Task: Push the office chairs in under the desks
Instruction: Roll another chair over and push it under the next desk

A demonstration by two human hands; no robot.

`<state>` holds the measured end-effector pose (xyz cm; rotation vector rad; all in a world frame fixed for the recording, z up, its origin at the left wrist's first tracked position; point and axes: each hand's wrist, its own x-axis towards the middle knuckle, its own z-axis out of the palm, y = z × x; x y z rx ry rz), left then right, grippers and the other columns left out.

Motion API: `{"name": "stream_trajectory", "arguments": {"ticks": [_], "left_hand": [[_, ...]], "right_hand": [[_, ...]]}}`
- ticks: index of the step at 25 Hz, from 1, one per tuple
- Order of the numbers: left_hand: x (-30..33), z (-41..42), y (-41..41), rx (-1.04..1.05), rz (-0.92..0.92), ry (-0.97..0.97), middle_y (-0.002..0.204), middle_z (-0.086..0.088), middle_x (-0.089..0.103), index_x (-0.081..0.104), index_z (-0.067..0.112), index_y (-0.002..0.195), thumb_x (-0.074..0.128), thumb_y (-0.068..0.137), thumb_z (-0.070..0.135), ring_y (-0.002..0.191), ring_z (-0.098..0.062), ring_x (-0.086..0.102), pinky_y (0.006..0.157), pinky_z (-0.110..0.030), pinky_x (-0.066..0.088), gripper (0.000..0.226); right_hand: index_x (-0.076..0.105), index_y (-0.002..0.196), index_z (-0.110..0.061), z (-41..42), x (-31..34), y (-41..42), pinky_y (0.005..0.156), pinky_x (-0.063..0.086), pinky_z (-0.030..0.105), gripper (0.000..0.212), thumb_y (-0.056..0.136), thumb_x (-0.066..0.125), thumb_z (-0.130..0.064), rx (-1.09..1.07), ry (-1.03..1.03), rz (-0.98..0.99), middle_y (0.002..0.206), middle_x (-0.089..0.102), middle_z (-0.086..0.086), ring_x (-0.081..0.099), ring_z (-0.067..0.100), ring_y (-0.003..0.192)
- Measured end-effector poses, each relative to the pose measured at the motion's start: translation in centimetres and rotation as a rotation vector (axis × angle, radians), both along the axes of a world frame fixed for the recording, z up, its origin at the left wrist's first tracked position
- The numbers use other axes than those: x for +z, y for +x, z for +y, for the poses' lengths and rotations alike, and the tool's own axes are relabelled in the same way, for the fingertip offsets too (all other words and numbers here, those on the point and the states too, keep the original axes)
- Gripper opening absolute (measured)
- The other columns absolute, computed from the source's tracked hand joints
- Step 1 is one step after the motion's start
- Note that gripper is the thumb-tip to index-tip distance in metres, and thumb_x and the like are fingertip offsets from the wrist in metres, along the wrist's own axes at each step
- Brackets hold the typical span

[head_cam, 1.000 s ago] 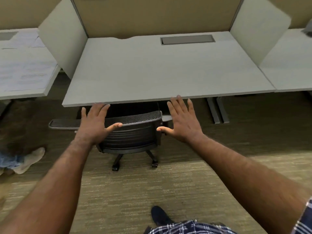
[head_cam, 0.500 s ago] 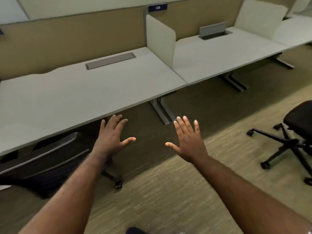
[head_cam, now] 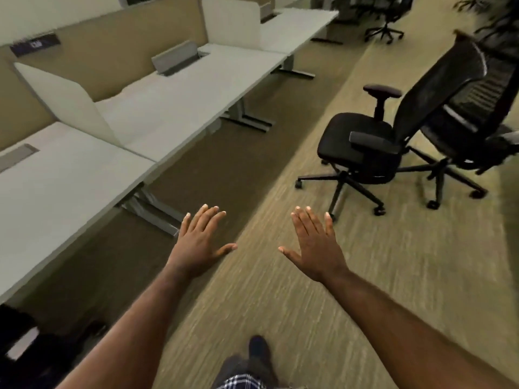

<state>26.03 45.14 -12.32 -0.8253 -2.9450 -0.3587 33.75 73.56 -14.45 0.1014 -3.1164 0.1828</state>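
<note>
Both hands are out in front, low in the middle of the frame, flat and splayed with nothing in them: the left hand (head_cam: 200,242) hangs over the edge of the darker carpet strip, the right hand (head_cam: 316,248) over the lighter striped beige carpet (head_cam: 393,276).

The nearest thing to push is a black office chair with a padded seat and mesh back (head_cam: 373,144), at the right of the frame, well out from the row of pale grey tabletops (head_cam: 174,102) that runs from lower left to upper middle. A second black mesh chair (head_cam: 477,127) stands just behind it, their wheeled bases seemingly overlapping. A third chair (head_cam: 386,21) shows far off at the top.

The likely trouble is those two bases: pushing the nearer chair could catch the other's legs and drag or turn it. The chair also faces the tabletops at an angle, so a shove on the back may swing it, and its armrests could strike the tabletop edge or a grey metal leg (head_cam: 247,119) rather than slide under.
</note>
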Motion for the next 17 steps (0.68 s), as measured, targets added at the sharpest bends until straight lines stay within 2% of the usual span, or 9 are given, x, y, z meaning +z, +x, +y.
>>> {"name": "stream_trajectory", "arguments": {"ticks": [2,6,10,14,17], "left_hand": [[-0.4,3.9,-2.6,-0.072,-0.016,0.009,0.158,-0.002,0.031,0.033,0.022,0.151,0.024,0.077,0.088,0.150,-0.019,0.011,0.121,-0.050,0.006,0.099],[-1.8,11.5,-8.3,-0.212,-0.075,0.018,0.160,-0.002,0.027,0.029,0.020,0.153,0.032,0.076,0.086,0.151,-0.019,0.008,0.121,-0.050,0.003,0.101],[-3.2,19.2,-13.1,-0.363,-0.149,-0.003,0.160,0.001,0.025,0.023,0.024,0.153,0.027,0.076,0.088,0.149,-0.018,0.013,0.119,-0.043,0.006,0.101],[-3.6,27.6,-15.9,-0.472,-0.199,-0.019,0.160,0.003,0.024,0.021,0.026,0.154,0.041,0.083,0.076,0.147,-0.017,0.018,0.116,-0.039,0.007,0.089],[-3.7,34.7,-17.1,-0.556,-0.189,-0.025,0.160,0.004,0.023,0.020,0.026,0.154,0.042,0.081,0.079,0.147,-0.015,0.018,0.117,-0.038,0.009,0.092]], "right_hand": [[0.030,0.151,-0.008,3.3,-0.8,-0.5,0.117,0.013,0.061,0.086,0.090,0.028,-0.069,-0.063,0.016,-0.016,0.160,0.028,0.012,0.021,0.030,0.149],[0.018,0.155,-0.011,9.7,-1.6,-2.4,0.119,0.000,0.054,0.090,0.087,0.014,-0.070,-0.209,0.019,-0.083,0.164,0.015,0.009,0.008,0.027,0.151],[0.010,0.156,-0.013,15.5,-1.7,-3.4,0.121,-0.001,0.053,0.091,0.086,0.011,-0.070,-0.377,0.007,-0.096,0.165,0.009,0.007,0.002,0.025,0.152],[0.008,0.157,-0.016,20.9,-1.7,-3.8,0.120,-0.007,0.046,0.094,0.082,0.005,-0.073,-0.544,-0.050,-0.063,0.166,0.005,0.004,-0.003,0.022,0.152],[0.008,0.157,-0.016,25.9,-2.4,-4.0,0.120,-0.009,0.044,0.095,0.082,0.004,-0.074,-0.621,-0.078,-0.046,0.166,0.004,0.004,-0.004,0.021,0.152]]}}
